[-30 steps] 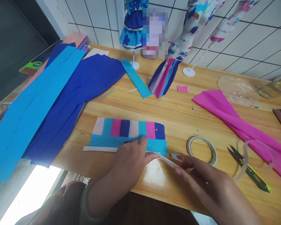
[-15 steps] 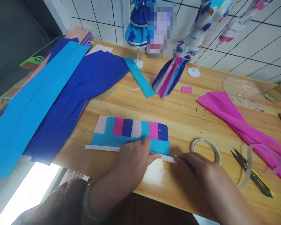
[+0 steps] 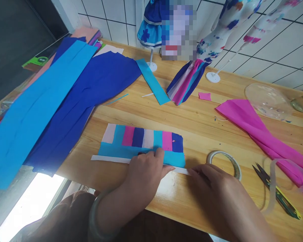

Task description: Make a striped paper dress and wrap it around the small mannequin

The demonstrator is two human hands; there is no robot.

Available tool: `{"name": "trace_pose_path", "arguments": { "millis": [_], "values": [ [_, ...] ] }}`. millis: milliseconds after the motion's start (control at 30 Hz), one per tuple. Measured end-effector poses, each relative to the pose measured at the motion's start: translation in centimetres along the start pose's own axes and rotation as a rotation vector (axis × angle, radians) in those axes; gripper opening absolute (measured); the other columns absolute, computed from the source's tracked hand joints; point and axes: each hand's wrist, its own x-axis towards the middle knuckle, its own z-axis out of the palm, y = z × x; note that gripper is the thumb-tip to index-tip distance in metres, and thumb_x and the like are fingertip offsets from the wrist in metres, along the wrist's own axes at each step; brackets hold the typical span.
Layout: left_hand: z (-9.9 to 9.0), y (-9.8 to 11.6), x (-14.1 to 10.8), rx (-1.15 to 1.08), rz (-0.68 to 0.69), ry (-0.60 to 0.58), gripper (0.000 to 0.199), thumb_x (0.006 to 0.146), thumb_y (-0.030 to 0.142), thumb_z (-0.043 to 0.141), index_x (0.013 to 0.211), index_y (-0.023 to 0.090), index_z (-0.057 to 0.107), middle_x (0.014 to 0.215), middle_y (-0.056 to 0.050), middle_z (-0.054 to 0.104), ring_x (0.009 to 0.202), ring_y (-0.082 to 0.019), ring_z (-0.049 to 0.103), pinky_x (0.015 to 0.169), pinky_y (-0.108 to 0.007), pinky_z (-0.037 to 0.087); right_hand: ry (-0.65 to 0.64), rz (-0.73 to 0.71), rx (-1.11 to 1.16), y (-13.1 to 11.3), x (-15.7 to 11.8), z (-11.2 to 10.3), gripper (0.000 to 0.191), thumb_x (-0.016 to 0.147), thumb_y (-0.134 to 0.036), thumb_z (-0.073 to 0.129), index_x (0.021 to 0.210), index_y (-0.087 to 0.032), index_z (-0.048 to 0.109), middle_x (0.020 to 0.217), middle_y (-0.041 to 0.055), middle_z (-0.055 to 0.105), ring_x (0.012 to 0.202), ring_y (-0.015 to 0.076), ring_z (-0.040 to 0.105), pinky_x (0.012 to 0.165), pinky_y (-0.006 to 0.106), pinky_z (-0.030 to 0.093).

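In front of me lies a striped fabric piece [image 3: 127, 137] in pale pink, light blue, magenta and navy, with a light blue band along its near side. A narrow white tape strip [image 3: 104, 158] runs along that band's near edge. My left hand [image 3: 147, 171] presses on the band and strip with bent fingers, its thumb along the strip and pointing right. The strip's right end is pinched in my right hand [image 3: 214, 181], whose fingertips are partly hidden. Close to that hand lies a tape roll [image 3: 238, 168]. Black-bladed snips [image 3: 284, 198] with yellow-green handles rest further right.
Light blue fabric [image 3: 42, 97] and navy fabric [image 3: 103, 77] cover the left side. Magenta fabric [image 3: 257, 124] stretches along the right, partly under a clear tape loop [image 3: 272, 181]. Dressed doll forms on a white stand [image 3: 213, 77] and a clear plastic dish [image 3: 265, 97] are at the back.
The view has shifted slightly, so things on the right appear a little further right. Both hands keep nearly the same place on the strip and fabric.
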Motion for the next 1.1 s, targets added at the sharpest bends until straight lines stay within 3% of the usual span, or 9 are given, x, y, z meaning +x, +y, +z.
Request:
{"name": "trace_pose_path", "arguments": {
  "millis": [200, 667, 867, 933, 1000, 1100],
  "values": [
    [-0.1, 0.1, 0.1, -0.009, -0.021, -0.016, 0.038, 0.083, 0.054, 0.052, 0.092, 0.018, 0.055, 0.079, -0.006, 0.068, 0.075, -0.03, 0.067, 0.06, -0.036, 0.05, -0.025, 0.014, 0.001, 0.1, 0.2, 0.2, 0.034, 0.092, -0.042, 0.042, 0.068, -0.024, 0.058, 0.065, -0.0003, 0.064, 0.057, 0.0181, 0.064, 0.05, 0.029, 0.044],
    [-0.1, 1.1, 0.4, 0.008, -0.074, 0.025, 0.046, 0.079, 0.059, 0.055, 0.095, 0.015, 0.056, 0.073, -0.01, 0.068, 0.068, -0.029, 0.067, 0.055, -0.033, 0.049, 0.051, -0.003, -0.117, 0.0, 0.0, 0.8, 0.035, 0.091, -0.046, 0.042, 0.068, -0.023, 0.056, 0.064, 0.0009, 0.063, 0.055, 0.0199, 0.064, 0.046, 0.028, 0.04],
    [0.3, 1.9, 0.5, -0.009, -0.102, 0.071, 0.052, 0.073, 0.062, 0.061, 0.091, 0.013, 0.055, 0.071, -0.013, 0.068, 0.067, -0.029, 0.067, 0.056, -0.033, 0.049, 0.122, 0.003, -0.107, 0.3, -0.5, 0.9, 0.034, 0.093, -0.047, 0.037, 0.081, -0.023, 0.058, 0.069, 0.0018, 0.065, 0.052, 0.0205, 0.064, 0.043, 0.029, 0.041],
    [0.6, 2.1, 0.4, -0.009, -0.104, 0.101, 0.054, 0.072, 0.063, 0.061, 0.089, 0.013, 0.055, 0.071, -0.013, 0.067, 0.067, -0.029, 0.067, 0.055, -0.033, 0.049, 0.191, -0.027, -0.105, 0.5, -1.0, 0.9, 0.036, 0.094, -0.044, 0.034, 0.089, -0.021, 0.061, 0.08, 0.0064, 0.067, 0.06, 0.0218, 0.065, 0.047, 0.031, 0.046],
    [0.7, 2.2, 0.4, -0.011, -0.105, 0.121, 0.055, 0.071, 0.064, 0.06, 0.089, 0.012, 0.055, 0.07, -0.014, 0.067, 0.066, -0.029, 0.067, 0.054, -0.032, 0.049, 0.261, -0.109, -0.111, 0.5, -1.6, 1.0, 0.037, 0.096, -0.037, 0.031, 0.1, -0.018, 0.063, 0.096, 0.0123, 0.064, 0.078, 0.0257, 0.064, 0.062, 0.037, 0.051],
    [0.5, 2.0, 0.2, -0.011, -0.072, 0.13, 0.053, 0.072, 0.062, 0.062, 0.091, 0.013, 0.055, 0.071, -0.012, 0.067, 0.066, -0.029, 0.067, 0.054, -0.033, 0.049, 0.288, -0.258, -0.127, -0.2, -2.4, 1.4, 0.037, 0.096, -0.025, 0.029, 0.116, -0.019, 0.06, 0.114, 0.0154, 0.058, 0.103, 0.0302, 0.055, 0.083, 0.047, 0.047]
  ]
}}
